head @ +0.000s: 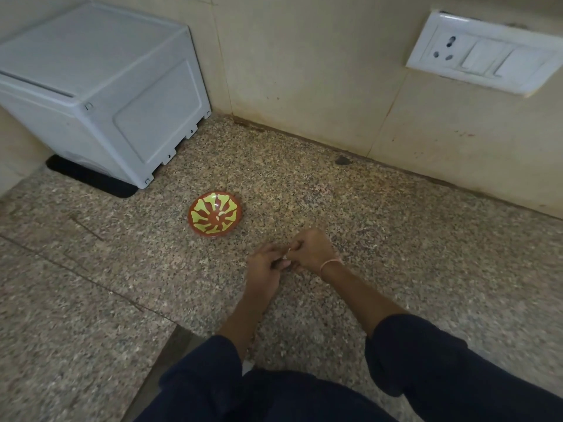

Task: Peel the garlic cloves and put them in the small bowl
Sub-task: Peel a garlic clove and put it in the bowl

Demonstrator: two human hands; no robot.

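A small red-brown bowl [215, 218] with a yellow-green pattern sits on the speckled granite counter [396, 239]; a pale piece lies near its centre. To the bowl's lower right, my left hand [265, 268] and my right hand [310, 249] meet just above the counter. Both have curled fingers pinching a small garlic clove [286, 254] between them. Only a whitish sliver of the clove shows; the fingers hide most of it. A thin pink band circles my right wrist.
A white appliance [100, 83] on a black mat stands at the back left. The tiled wall behind carries a white socket and switch plate [484, 53]. A small dark scrap [341, 160] lies near the wall. The counter's front edge runs at the lower left.
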